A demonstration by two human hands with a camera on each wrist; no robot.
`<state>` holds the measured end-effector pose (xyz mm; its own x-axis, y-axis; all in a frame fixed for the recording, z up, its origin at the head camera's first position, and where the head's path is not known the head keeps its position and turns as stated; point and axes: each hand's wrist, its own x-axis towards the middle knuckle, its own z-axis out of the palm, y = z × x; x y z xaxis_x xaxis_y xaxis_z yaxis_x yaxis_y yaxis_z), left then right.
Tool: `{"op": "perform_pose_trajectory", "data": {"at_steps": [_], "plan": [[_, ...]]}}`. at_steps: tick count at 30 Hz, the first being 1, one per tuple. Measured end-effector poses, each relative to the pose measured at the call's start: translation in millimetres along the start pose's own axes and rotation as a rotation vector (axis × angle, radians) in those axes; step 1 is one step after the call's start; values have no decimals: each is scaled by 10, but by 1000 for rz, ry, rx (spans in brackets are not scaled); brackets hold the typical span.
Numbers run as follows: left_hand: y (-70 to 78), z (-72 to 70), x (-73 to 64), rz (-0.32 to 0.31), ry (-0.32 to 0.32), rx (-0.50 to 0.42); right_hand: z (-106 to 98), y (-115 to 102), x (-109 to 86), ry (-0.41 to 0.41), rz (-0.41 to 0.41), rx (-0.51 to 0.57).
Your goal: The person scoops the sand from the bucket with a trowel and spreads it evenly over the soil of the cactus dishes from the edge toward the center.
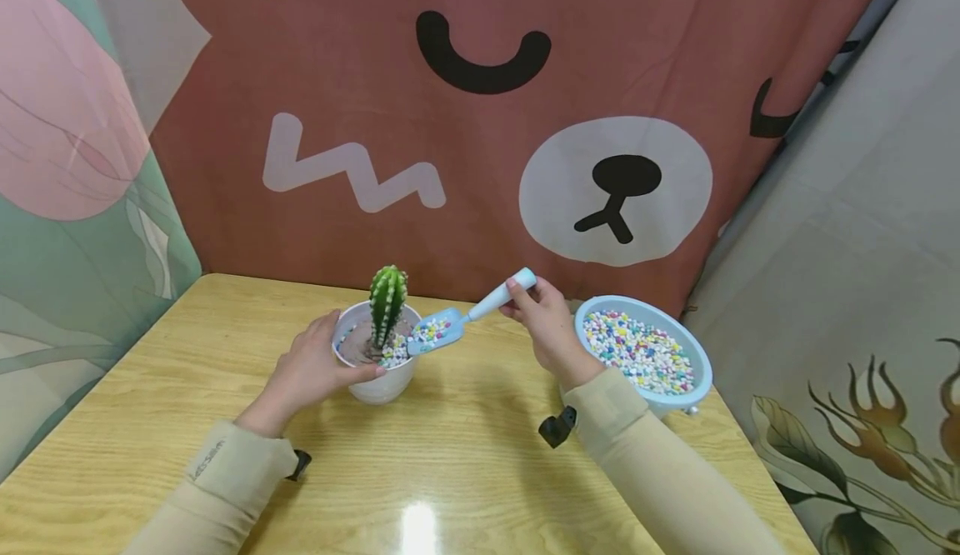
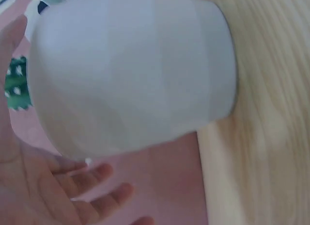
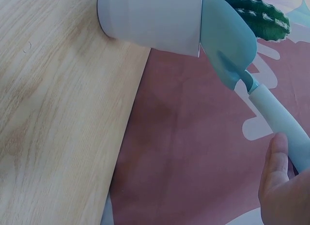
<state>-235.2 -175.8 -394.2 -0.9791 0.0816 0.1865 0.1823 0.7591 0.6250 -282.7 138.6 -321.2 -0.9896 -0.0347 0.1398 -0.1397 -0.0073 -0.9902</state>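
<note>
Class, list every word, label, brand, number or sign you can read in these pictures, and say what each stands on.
"Let's ..." (apparently): small lettering on the left sleeve cuff; the rest is too small to read for certain.
No other text can be made out: none shows on the visible sides of the white pot, blue trowel or light blue basin.

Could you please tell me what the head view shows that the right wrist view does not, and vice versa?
Only the head view shows the blue basin of coloured pebbles and the inside of the white pot. Only the right wrist view shows the underside of the blue scoop. Both show the pot, scoop, cactus, right hand and table.
</note>
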Motion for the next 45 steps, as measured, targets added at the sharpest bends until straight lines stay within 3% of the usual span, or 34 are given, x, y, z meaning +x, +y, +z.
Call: {"op": "perform_pose_trajectory", "data": {"at_steps": [7,17,25,45], "plan": [[140,22,-50,-47,51,58,-5,16,-2,7,-8,13],[112,125,-82,-74,64,88,14,28,-3,-20,-24,22],[104,96,-70,-59,76,109,17,-30,-12,-21,-44,-17],[47,18,-14,-26,30,80,78,-129,34,-40,-33,-79]]}}
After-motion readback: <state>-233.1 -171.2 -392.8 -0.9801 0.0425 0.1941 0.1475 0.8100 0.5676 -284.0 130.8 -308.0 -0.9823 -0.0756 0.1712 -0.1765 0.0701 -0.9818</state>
